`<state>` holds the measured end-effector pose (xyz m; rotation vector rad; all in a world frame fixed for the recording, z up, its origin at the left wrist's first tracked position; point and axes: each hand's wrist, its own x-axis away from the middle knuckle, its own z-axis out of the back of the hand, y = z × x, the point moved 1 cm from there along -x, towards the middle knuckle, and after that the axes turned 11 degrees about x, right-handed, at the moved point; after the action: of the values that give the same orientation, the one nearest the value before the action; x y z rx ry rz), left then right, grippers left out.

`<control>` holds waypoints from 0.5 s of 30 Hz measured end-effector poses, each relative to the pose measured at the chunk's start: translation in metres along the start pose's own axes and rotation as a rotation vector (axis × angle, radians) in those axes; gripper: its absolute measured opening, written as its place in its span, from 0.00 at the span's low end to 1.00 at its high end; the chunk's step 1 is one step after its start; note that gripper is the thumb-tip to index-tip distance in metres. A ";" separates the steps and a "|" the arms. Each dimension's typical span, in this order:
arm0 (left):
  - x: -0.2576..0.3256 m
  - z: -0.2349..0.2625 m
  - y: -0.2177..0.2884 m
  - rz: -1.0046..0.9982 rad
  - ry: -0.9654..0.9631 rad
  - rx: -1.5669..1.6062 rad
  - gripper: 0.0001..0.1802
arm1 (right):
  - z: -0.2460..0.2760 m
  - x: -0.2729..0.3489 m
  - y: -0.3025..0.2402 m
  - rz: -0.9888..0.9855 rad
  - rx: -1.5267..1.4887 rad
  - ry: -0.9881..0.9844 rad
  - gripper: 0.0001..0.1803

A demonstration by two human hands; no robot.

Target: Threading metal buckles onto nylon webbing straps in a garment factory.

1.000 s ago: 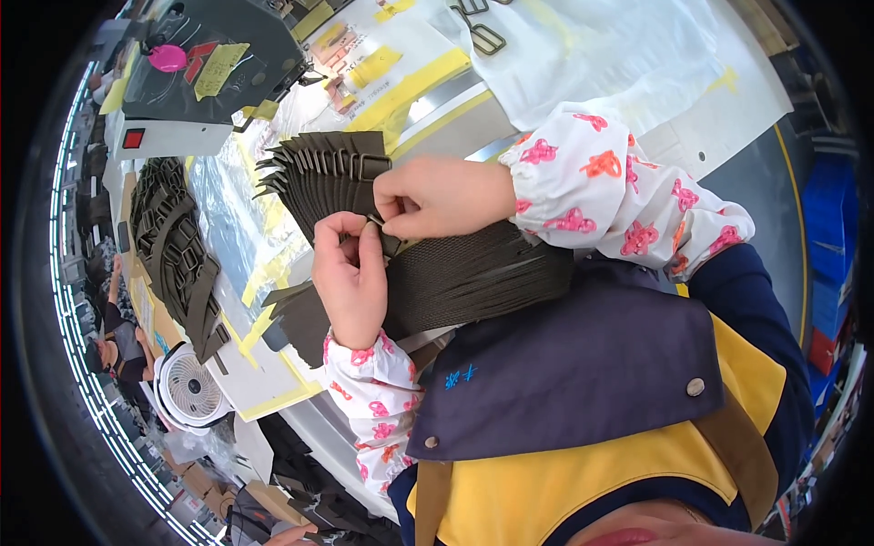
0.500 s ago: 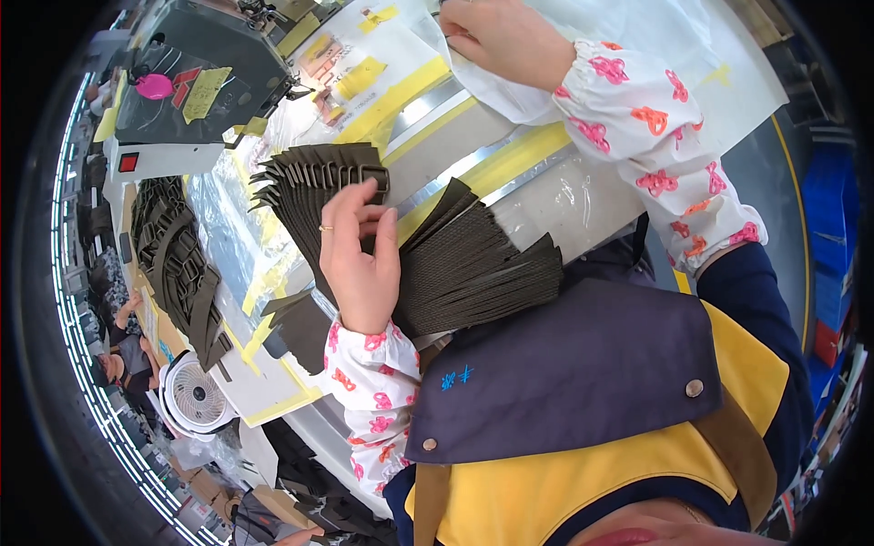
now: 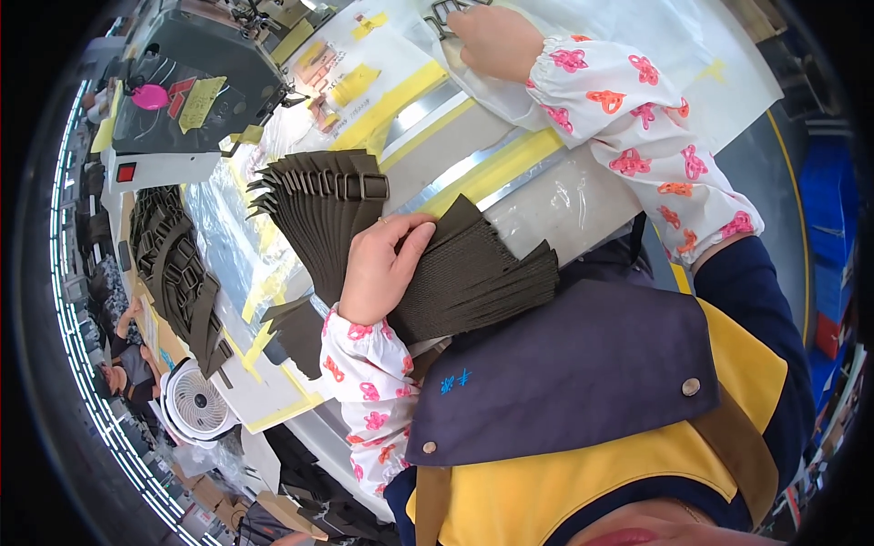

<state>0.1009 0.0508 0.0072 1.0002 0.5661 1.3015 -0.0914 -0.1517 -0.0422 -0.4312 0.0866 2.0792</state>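
A fanned stack of dark olive webbing straps (image 3: 473, 264) lies on the bench in front of me, with its cut ends toward the right. Rectangular metal buckles (image 3: 373, 186) line the folded strap ends on the left of the stack. My left hand (image 3: 378, 273) rests over the stack, thumb and forefinger closed together at the edge of an upper strap. At the far side, my right hand (image 3: 501, 41) has its fingers curled at several loose dark buckles (image 3: 446, 13) on white plastic sheeting. Its fingertips are partly hidden.
A dark sewing machine (image 3: 196, 86) stands at the far left. Straps with buckles (image 3: 173, 255) lie heaped left of the plastic-covered bench (image 3: 564, 191). A white fan (image 3: 196, 400) is at lower left, near another person (image 3: 137, 369). Blue bins (image 3: 828, 227) stand at right.
My left hand has come down from beside the buckle row onto the straps, its fingers closing. My right hand has shifted slightly left, and more of the loose buckles shows beside it.
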 end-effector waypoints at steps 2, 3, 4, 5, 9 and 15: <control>0.000 -0.001 -0.006 -0.046 0.019 -0.022 0.09 | -0.010 -0.004 0.009 -0.025 -0.001 0.023 0.08; -0.003 -0.001 -0.007 -0.103 0.024 -0.045 0.09 | -0.010 -0.003 0.022 0.037 -0.069 0.193 0.08; -0.006 -0.001 -0.005 -0.111 0.019 -0.045 0.09 | -0.013 -0.001 0.033 0.100 -0.137 0.363 0.08; -0.007 -0.002 -0.006 -0.054 0.007 -0.069 0.08 | 0.005 0.001 0.028 0.102 -0.140 0.358 0.08; -0.003 -0.009 -0.005 -0.198 0.196 -0.239 0.06 | 0.062 0.011 0.001 -0.276 -0.736 -0.220 0.07; 0.016 0.005 -0.022 -0.165 0.605 0.205 0.07 | 0.056 0.042 -0.045 -0.206 -1.444 -0.479 0.15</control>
<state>0.1199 0.0652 -0.0060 0.6918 1.2373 1.4135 -0.0881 -0.0809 0.0013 -0.6917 -1.7187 1.6582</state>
